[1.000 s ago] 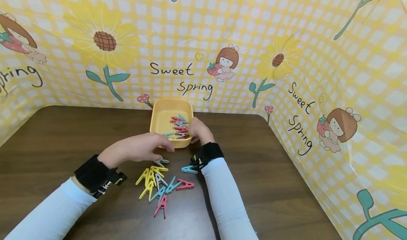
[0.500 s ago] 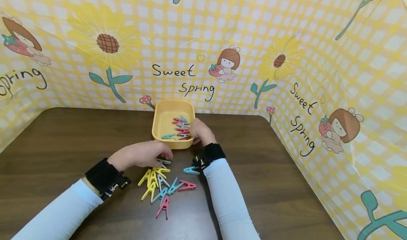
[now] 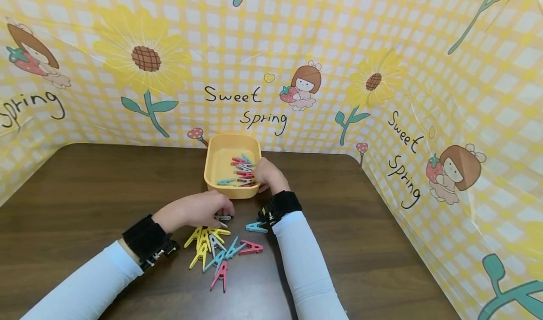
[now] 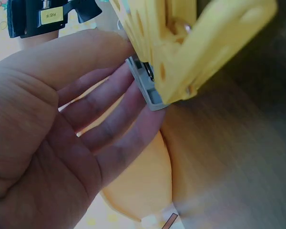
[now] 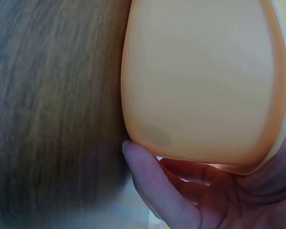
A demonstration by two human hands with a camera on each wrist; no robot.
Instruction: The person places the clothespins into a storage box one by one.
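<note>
- The person's left hand [image 3: 199, 209] is reaching down onto the loose pile of clothes pegs [image 3: 218, 249] on the dark wooden table [image 3: 85, 188], just in front of the yellow tub [image 3: 217, 157].
- Its fingertips are touching a grey peg [image 3: 222, 217] at the far edge of that pile; the left wrist view is showing the grey peg [image 4: 148, 90] lying against the fingers [image 4: 119, 119], with yellow pegs [image 4: 181, 43] right beside it.
- The fingers are lying fairly straight and relaxed in that close view, touching the peg rather than curling round it.
- The person's right hand [image 3: 266, 175] is gripping the near right corner of the tub, with the thumb side over the rim.
- In the right wrist view the fingers [image 5: 152, 181] are curling under the tub's [image 5: 200, 81] outer wall, pressing against it where it is meeting the table [image 5: 52, 105].
- The tub is sitting at the far middle of the table, close to the checked yellow backdrop [image 3: 271, 51], and is holding a small heap of red, teal and grey pegs [image 3: 241, 171] on its right side.
- The pile on the table is lying between the two white sleeves, yellow pegs to the left, teal and pink ones to the right and nearer, with one teal peg [image 3: 256, 227] lying a little apart beside the right wrist strap.
</note>
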